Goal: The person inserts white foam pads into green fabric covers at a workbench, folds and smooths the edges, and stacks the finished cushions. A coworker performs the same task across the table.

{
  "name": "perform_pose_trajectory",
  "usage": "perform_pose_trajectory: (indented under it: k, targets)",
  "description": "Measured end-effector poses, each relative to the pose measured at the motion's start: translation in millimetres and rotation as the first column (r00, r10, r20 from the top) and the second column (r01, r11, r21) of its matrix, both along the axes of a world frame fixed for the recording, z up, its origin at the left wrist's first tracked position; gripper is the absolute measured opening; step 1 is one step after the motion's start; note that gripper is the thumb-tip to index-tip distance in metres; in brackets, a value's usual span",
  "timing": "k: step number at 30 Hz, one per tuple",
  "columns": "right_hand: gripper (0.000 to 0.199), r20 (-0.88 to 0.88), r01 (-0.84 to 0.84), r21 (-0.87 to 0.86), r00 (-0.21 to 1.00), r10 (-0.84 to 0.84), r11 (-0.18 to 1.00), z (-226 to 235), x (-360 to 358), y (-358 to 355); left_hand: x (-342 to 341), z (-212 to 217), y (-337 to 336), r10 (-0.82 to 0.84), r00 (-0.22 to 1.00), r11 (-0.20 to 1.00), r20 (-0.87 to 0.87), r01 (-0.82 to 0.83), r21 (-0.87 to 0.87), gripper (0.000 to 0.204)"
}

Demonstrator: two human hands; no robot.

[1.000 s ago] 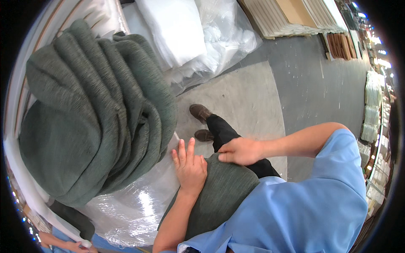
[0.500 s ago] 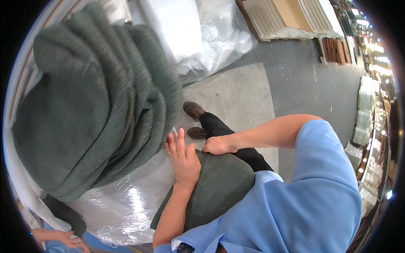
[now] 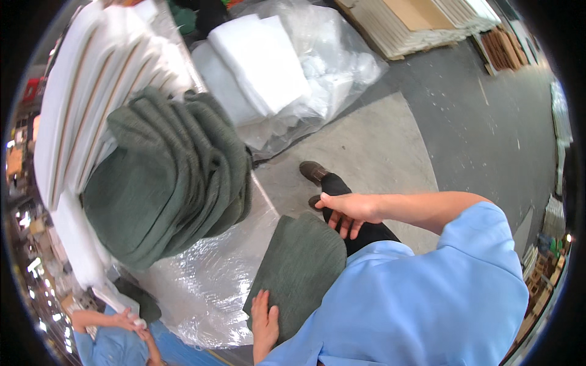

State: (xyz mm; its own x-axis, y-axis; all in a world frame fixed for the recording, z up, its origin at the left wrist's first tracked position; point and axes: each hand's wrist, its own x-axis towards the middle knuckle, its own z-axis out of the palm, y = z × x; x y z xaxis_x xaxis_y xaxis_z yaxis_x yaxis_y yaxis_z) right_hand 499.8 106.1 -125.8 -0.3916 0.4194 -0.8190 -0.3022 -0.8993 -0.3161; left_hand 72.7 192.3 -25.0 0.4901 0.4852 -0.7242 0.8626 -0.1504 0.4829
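Note:
A dark green fabric-covered piece (image 3: 299, 268), shaped like a cushion cover, lies in front of my body at the edge of the plastic-wrapped surface. My left hand (image 3: 265, 322) rests flat on its near-left part, fingers stretched out. Beside its far right corner is my right hand (image 3: 354, 210), with the thumb out and fingers apart and loosely bent, gripping nothing; whether the fingertips touch the fabric I cannot tell. To the left stands a leaning pile of similar dark green fabric pieces (image 3: 140, 201).
Clear plastic film (image 3: 207, 293) wraps the surface under the pile. White padded boards (image 3: 73, 110) lean at the far left. White foam sheets (image 3: 259, 67) in plastic lie ahead. At lower left, a co-worker's hands (image 3: 131, 320) hold a white edge. Stacked panels (image 3: 403, 27) stand far right.
My left hand has slid nearer along the green piece. My right hand has let go of its far edge and opened. The view has shifted, showing more of the boards and co-worker.

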Motion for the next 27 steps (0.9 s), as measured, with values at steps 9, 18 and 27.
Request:
perform_pose_trajectory:
  k: [9, 18, 27]
  targets:
    - [0.100, 0.031, -0.326, -0.056, 0.944, 0.328, 0.944, 41.4, -34.3, 60.9, -89.7, 26.8, -58.6, 0.972, 0.195, 0.196, -0.131, -0.981, -0.007, 0.068]
    - [0.076, 0.186, -0.361, -0.321, 0.883, 0.432, 0.876, -12.9, -69.6, 89.1, -83.0, 22.1, -57.0, 0.990, -0.129, -0.135, -0.047, -0.978, -0.159, 0.055]
    - [0.057, 0.268, -0.315, -0.377, 0.864, 0.428, 0.871, -26.9, -83.9, 106.3, -90.1, 20.8, -42.4, 0.995, -0.083, -0.091, -0.047, -0.970, -0.227, 0.052]
